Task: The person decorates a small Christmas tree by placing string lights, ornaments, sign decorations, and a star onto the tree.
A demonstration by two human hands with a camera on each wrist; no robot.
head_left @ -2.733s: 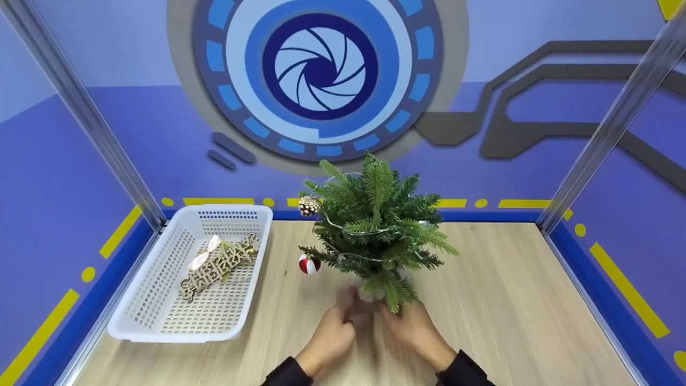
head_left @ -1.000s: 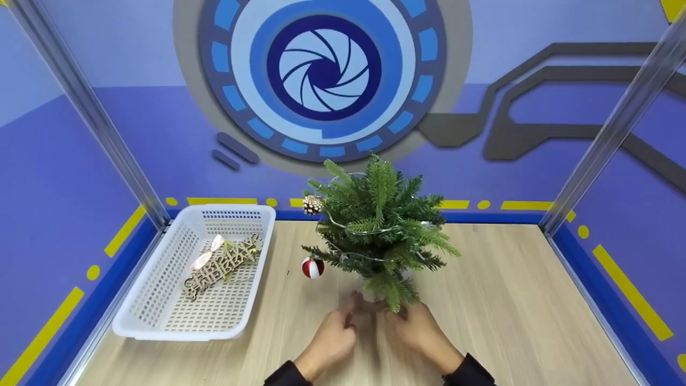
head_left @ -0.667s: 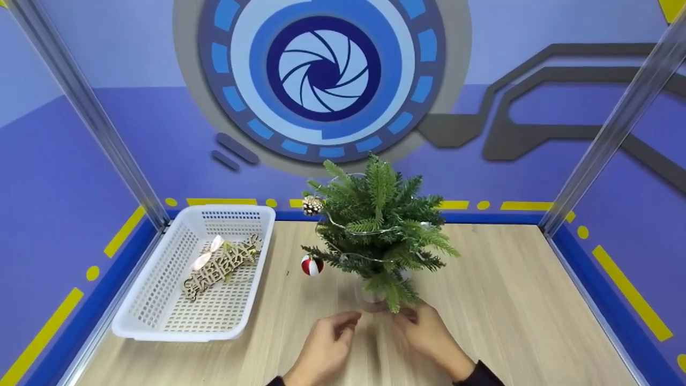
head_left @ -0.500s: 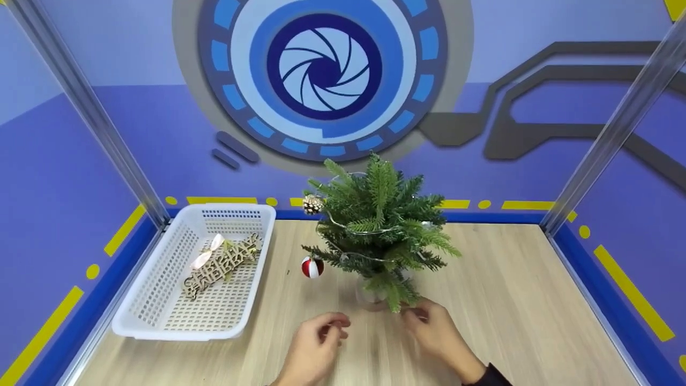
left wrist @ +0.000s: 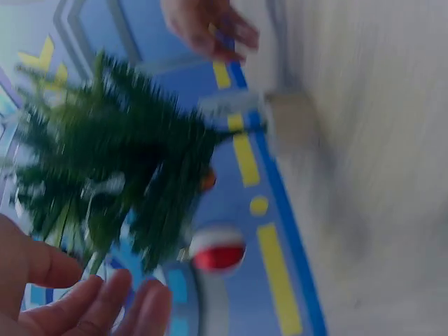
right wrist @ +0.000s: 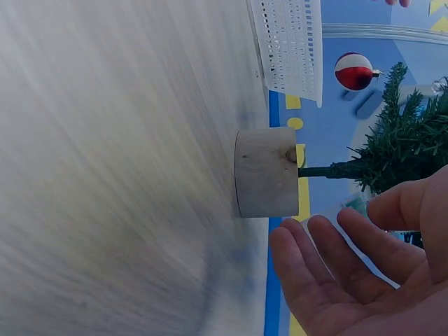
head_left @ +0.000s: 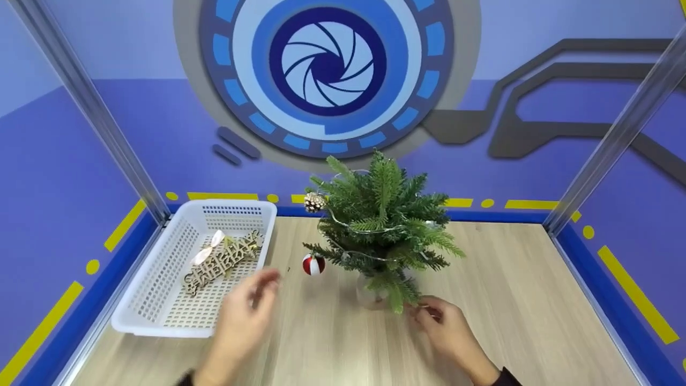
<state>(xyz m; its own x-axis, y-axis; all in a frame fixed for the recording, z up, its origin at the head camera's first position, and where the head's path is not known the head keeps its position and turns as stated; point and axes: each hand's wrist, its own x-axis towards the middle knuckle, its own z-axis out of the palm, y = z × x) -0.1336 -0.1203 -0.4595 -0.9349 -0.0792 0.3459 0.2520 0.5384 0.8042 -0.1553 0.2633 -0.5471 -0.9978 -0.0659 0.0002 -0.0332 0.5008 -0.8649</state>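
Note:
A small artificial Christmas tree [head_left: 383, 214] stands upright on a round wooden base [right wrist: 266, 173]. From its left branches hang a pine cone [head_left: 314, 202] and a red-and-white ball [head_left: 314, 265]; silvery wire winds round it. My left hand [head_left: 244, 316], blurred, is over the near right rim of the white basket [head_left: 120, 321], fingers loosely bent and holding nothing. Inside the basket lie wooden letter signs [head_left: 220, 265] and a pale bow [head_left: 209, 248]. Just right of the tree base is my right hand [head_left: 447, 332], its fingers relaxed with nothing in them, apart from the base in the right wrist view.
The light wooden tabletop [head_left: 514, 300] spreads around the tree. Printed blue panels [head_left: 482, 177] enclose the back and sides, with metal posts [head_left: 616, 134] at the rear corners.
Both hands earlier touched the tree base. My left hand has let go and moved left to the basket; my right hand has drawn slightly away to the right. The tree stays in place.

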